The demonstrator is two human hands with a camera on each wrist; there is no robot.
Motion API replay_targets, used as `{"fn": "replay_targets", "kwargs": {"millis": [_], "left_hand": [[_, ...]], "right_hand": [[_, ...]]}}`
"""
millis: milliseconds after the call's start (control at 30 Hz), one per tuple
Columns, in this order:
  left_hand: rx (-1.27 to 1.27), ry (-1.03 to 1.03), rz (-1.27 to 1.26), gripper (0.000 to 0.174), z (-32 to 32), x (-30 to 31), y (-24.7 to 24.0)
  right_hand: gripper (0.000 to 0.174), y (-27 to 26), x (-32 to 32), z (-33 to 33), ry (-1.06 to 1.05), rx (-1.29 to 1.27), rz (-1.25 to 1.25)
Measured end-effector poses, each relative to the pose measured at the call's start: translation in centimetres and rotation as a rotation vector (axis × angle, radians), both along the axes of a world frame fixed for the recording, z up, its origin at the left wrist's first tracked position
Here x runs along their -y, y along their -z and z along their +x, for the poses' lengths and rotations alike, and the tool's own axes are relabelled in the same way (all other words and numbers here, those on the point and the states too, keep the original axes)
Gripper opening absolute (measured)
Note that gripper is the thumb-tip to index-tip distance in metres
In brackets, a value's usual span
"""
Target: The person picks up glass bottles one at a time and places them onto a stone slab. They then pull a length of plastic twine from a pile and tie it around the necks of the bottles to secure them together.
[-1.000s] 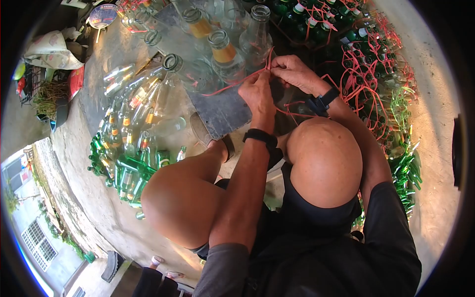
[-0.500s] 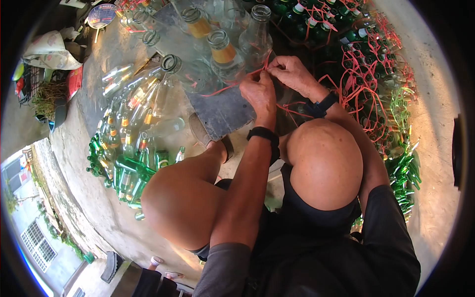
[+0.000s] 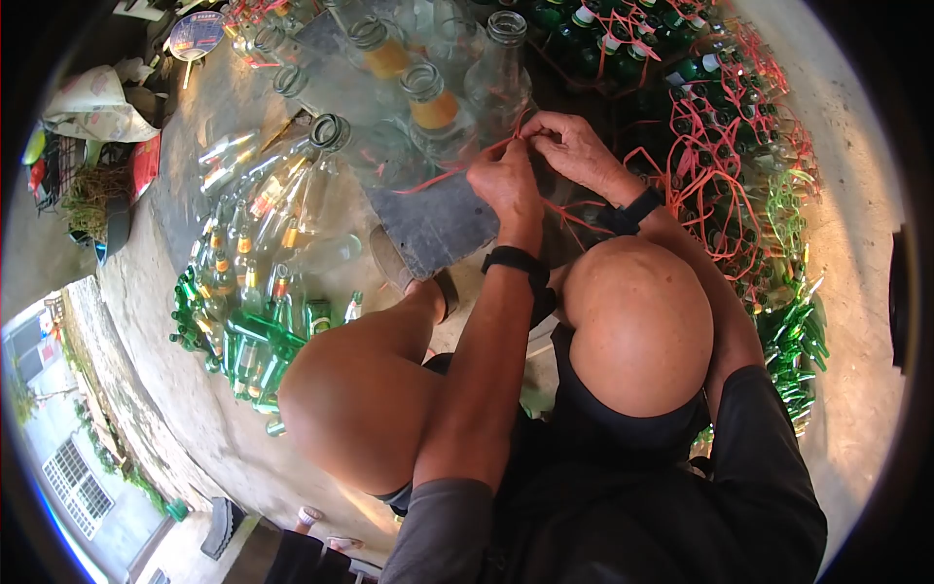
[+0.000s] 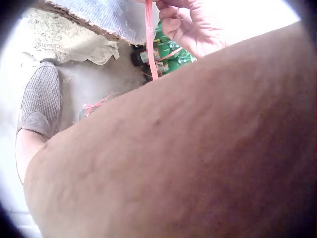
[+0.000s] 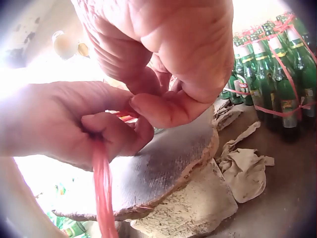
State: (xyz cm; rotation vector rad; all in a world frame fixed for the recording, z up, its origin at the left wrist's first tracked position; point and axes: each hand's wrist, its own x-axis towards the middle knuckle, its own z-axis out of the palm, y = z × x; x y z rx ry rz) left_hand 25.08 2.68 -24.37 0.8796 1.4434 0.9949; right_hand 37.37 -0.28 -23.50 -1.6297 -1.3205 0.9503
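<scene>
Pink plastic twine runs round the base of a cluster of clear glass bottles, some with orange neck labels. The bottles stand on a dark slab. At the cluster's near right side, my left hand grips the twine in curled fingers, and a flat length hangs below its fist in the right wrist view. Close against it, my right hand pinches the twine between thumb and forefinger. Their fingertips meet there, hiding the crossing of the strands. The left wrist view shows mostly forearm, with the right hand beyond.
Green bottles bound with pink twine crowd the right side. Loose clear and green bottles lie to the left. My knees flank my forearms. A rag lies on the floor beside the slab's stone support.
Both hands stay together at the twine, shifting slightly left in view. My right hand's fingers have changed their bend a little over the left thumb. The bottles keep their arrangement.
</scene>
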Motion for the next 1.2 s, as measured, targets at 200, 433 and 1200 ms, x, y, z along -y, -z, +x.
{"fn": "replay_targets", "kwargs": {"millis": [200,433,1200], "left_hand": [[0.228,0.035,-0.118,0.023,-0.5,-0.2,-0.4],[0.298,0.133,-0.261,0.024,-1.2,-0.6,-1.7],[0.288,0.183,-0.329,0.025,-1.9,-0.7,-1.8]], "right_hand": [[0.013,-2.2,0.3,0.1,0.037,-0.274,-0.215],[0.020,-2.1,-0.3,1.5,-0.002,-0.505,-0.393],[0.014,-2.2,-1.0,-0.4,0.195,-0.583,-0.443]]}}
